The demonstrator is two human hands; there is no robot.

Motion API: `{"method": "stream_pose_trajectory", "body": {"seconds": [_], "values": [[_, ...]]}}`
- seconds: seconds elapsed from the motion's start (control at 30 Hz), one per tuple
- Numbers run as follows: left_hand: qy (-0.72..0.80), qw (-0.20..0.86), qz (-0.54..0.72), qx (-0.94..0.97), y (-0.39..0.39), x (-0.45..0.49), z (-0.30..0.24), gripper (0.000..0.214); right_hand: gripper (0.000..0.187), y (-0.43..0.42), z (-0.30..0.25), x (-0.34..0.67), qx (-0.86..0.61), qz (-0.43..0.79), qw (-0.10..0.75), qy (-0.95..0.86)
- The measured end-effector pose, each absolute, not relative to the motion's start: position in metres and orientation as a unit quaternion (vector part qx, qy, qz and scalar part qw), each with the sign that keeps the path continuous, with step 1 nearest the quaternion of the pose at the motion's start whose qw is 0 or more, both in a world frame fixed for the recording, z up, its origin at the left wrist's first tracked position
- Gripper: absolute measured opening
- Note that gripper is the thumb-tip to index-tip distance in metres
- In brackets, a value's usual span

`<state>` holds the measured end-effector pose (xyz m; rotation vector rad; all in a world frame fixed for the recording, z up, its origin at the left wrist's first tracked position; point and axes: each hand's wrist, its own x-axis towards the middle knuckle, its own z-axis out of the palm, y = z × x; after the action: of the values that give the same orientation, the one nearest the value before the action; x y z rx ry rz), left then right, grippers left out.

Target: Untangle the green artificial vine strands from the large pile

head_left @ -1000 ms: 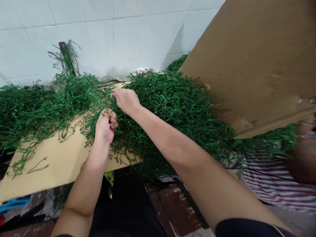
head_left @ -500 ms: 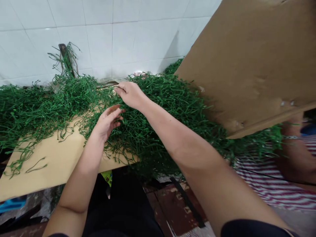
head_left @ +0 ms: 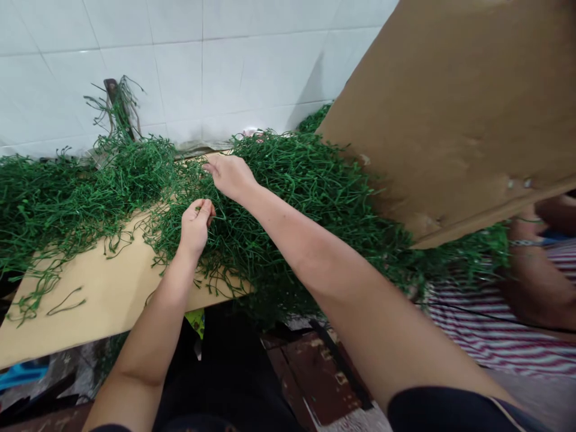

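Note:
A large tangled heap of thin green plastic-looking strands (head_left: 297, 186) with small knobbed ends covers the middle of the board. My left hand (head_left: 196, 225) is closed in a pinch at the heap's near left side, with a green strand at its fingertips. Just beyond it, my right hand (head_left: 228, 174) reaches over the heap's far left edge, its thumb and fingers pressed together among the strands. What the right fingertips hold is too small to make out. A second pile of green strands (head_left: 67, 198) spreads to the left of both hands.
Under the strands lies a tan board (head_left: 103, 288) with a few loose strands on it. At right a big cardboard sheet (head_left: 468, 120) leans over the heap. Behind runs a white tiled wall (head_left: 252, 66). Another person's arm (head_left: 528, 252) shows at far right.
My left hand has gone from loosely spread fingers to a closed pinch on a strand. My right hand has shifted slightly left and nearer, its fingers still together.

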<state>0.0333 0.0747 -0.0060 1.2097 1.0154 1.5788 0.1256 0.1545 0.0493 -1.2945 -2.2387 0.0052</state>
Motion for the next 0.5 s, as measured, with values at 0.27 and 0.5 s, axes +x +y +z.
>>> {"method": "stream_pose_trajectory", "body": {"seconds": [0.27, 0.5], "values": [[0.474, 0.25, 0.619, 0.574, 0.042, 0.034, 0.0, 0.033, 0.023, 0.211, 0.053, 0.163, -0.618, 0.082, 0.383, -0.682], [0.562, 0.231, 0.467, 0.643, 0.067, 0.011, -0.01, 0.018, 0.034, 0.18, 0.076, 0.166, -0.44, 0.256, 0.414, -0.755]]}}
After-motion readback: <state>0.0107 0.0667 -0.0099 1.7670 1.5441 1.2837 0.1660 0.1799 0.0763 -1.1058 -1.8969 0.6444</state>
